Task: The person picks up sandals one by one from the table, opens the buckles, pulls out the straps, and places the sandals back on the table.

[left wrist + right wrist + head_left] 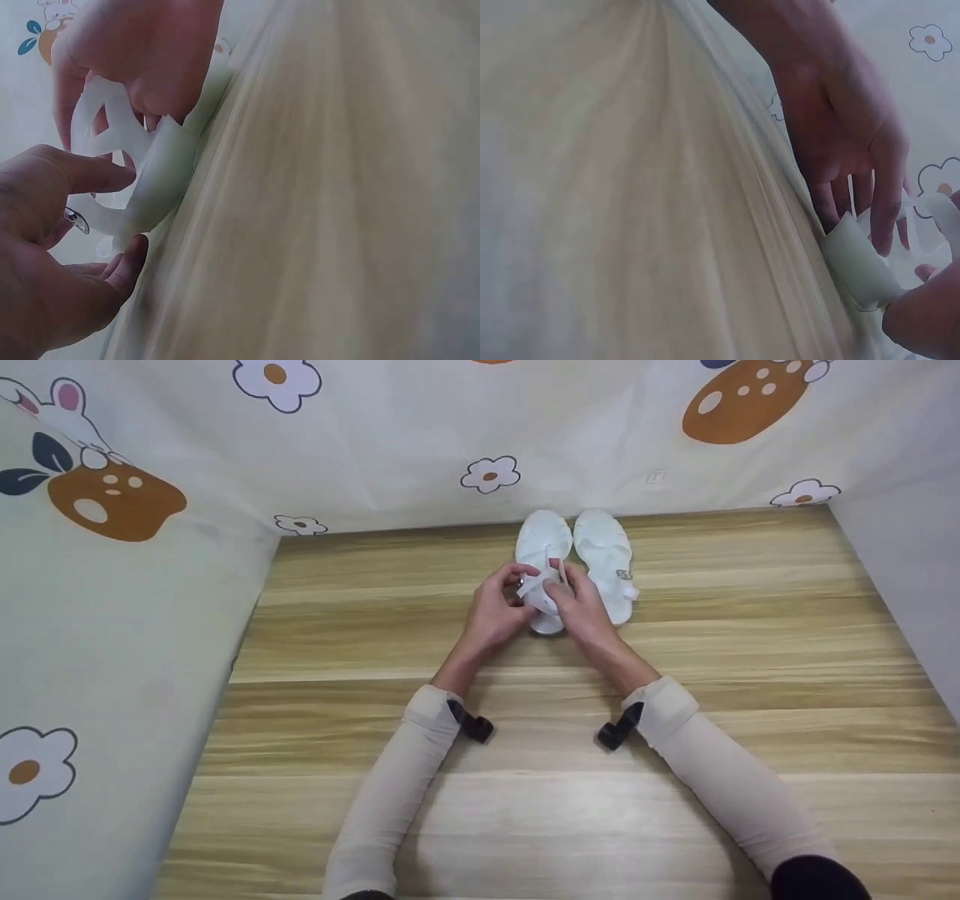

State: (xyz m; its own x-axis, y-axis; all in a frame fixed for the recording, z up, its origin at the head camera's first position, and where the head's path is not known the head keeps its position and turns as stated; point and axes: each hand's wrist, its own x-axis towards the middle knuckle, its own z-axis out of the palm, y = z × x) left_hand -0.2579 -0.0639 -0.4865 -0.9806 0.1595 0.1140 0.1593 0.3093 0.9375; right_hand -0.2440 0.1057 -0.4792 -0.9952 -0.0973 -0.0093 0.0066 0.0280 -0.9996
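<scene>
A pair of white sandals stands at the foot of the wall, toes toward it. My hands are both at the left sandal (541, 529), around its ankle straps and heel. On the strap's left side, my left hand (499, 607) holds it with curled fingers; a small shiny metal buckle (76, 220) shows beside them. My right hand (585, 604) pinches the strap from the right, its thumb on the upper side. The heel cup (859, 262) sits between the hands in the right wrist view. Fingers partly hide the straps.
The right sandal (604, 536) lies close beside, its strap and buckle (625, 575) out to the right. Behind the shoes rises a patterned cloth wall (390, 457), with more wall at left and right. Wood-grain flooring (540, 810) stretches toward me.
</scene>
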